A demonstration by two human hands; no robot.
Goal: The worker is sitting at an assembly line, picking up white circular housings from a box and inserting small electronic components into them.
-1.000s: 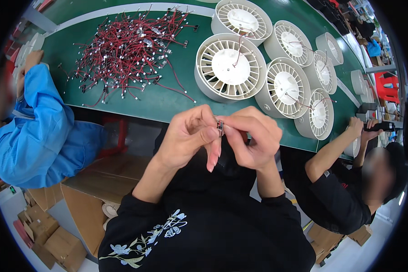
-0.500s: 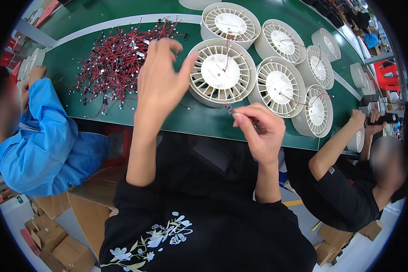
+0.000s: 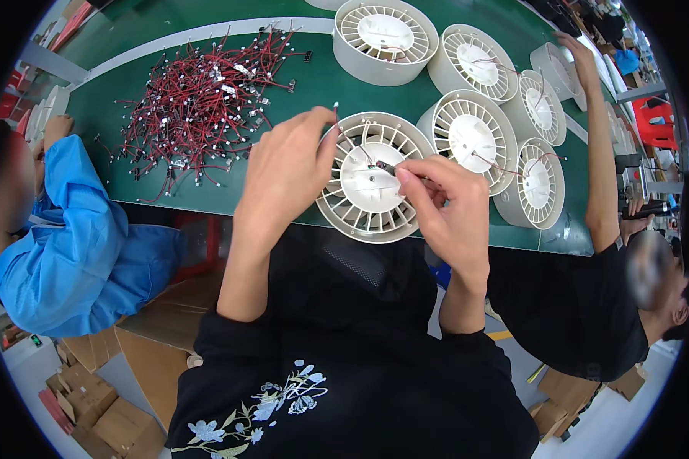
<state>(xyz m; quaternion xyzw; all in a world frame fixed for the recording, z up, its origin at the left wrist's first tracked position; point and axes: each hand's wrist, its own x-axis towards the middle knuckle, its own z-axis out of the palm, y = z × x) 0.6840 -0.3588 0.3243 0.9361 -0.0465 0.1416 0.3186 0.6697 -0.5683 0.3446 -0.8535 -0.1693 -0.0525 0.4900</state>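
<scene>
A round off-white slotted housing [image 3: 347,222] lies at the table's front edge, its flat hub facing up. Over the hub, my right hand [image 3: 450,203] pinches a small black connector [image 3: 386,166] between thumb and fingertips. A thin red-and-black wire [image 3: 352,141] runs from the connector to my left hand [image 3: 287,172] at the housing's left rim. My left thumb and forefinger close on this wire near its small white end plug [image 3: 335,105]. Whether the connector touches the hub I cannot tell.
A tangled heap of red-and-black wires [image 3: 199,107] covers the green table [image 3: 157,200] to the left. Several similar housings [image 3: 467,141] stand behind and to the right. A co-worker in blue [image 3: 69,229] sits left; another's bare arm [image 3: 599,153] reaches across at right.
The housing has come toward me to the table edge. My right hand has brought the connector over its hub. My left hand has lowered and closed on the wire. The right co-worker's arm now stretches forward.
</scene>
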